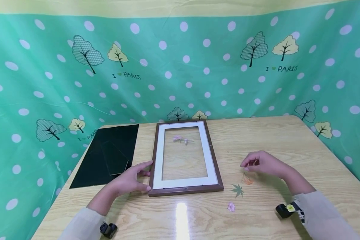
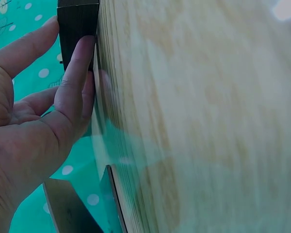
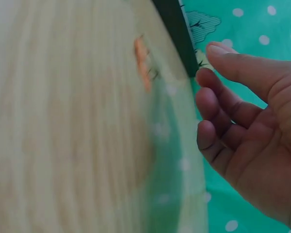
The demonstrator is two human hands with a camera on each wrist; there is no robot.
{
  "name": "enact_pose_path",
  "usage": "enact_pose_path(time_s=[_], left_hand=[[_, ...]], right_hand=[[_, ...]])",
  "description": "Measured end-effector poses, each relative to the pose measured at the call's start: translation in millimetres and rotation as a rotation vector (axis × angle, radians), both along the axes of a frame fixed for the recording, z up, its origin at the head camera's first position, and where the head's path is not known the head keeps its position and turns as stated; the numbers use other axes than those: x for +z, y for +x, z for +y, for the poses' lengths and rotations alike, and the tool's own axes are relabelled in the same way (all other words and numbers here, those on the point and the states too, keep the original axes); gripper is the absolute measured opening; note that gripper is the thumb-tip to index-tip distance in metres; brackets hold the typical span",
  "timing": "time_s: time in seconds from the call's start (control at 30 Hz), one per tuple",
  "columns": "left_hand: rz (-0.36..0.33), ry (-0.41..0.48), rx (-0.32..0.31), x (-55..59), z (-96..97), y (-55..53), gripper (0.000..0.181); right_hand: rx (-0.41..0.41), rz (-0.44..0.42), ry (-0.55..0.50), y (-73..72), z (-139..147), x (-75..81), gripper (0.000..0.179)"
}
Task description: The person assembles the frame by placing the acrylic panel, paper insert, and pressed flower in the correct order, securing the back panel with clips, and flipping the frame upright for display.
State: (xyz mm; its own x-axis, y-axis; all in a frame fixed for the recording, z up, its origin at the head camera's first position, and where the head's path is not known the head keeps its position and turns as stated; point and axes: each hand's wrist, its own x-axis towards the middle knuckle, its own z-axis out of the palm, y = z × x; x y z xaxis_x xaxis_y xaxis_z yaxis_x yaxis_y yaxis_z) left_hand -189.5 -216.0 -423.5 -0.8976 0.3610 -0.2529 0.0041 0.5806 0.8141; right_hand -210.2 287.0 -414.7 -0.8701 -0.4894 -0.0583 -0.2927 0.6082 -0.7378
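A brown picture frame with a white mat lies flat on the table. Inside its opening rests a pink flower sprig. My left hand touches the frame's left side near the lower corner, thumb and fingers spread along the edge. My right hand hovers right of the frame, fingers loosely bent, nothing visible between them in the right wrist view. Just below it lies an orange dried flower with a thin stem. A green leaf and a small pink flower lie nearer the front.
A black backing board with its stand leg lies left of the frame, behind my left hand. Wood-grain tabletop extends to the right. Behind the table hangs a green polka-dot curtain.
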Motion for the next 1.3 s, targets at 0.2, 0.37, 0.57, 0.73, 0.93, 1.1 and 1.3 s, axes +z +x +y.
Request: enact_pose_path(time_s=[0.2,0.37,0.57,0.73,0.93,1.1,1.3], left_hand=[[0.003,0.0,-0.012,-0.3,-1.0,-0.7,0.089],[-0.005,0.005,-0.013,0.2,-0.8,-0.6,0.089],[-0.008,0.009,-0.012,0.6,-0.9,-0.7,0.089],[-0.004,0.006,-0.013,0.5,-1.0,-0.8,0.089],[-0.01,0.015,-0.012,1.1,-0.7,-0.8,0.089],[-0.013,0.02,-0.013,1.4,-1.1,-1.0,0.09],[-0.01,0.021,-0.022,0.6,-1.8,-1.3,0.089]], right_hand=[[0.045,-0.054,0.011,1.2,2,-7.4,0.011],[0.074,-0.015,0.04,0.8,-1,-7.9,0.012],[0.081,-0.005,0.062,-1.8,1,-11.5,0.012],[0.073,-0.008,0.078,-1.1,2,-11.9,0.011],[0.083,0.005,0.123,1.4,1,-12.0,0.011],[0.116,0.048,0.156,4.8,-1,-12.2,0.015],[0.136,0.074,0.178,8.8,-3,-11.3,0.018]])
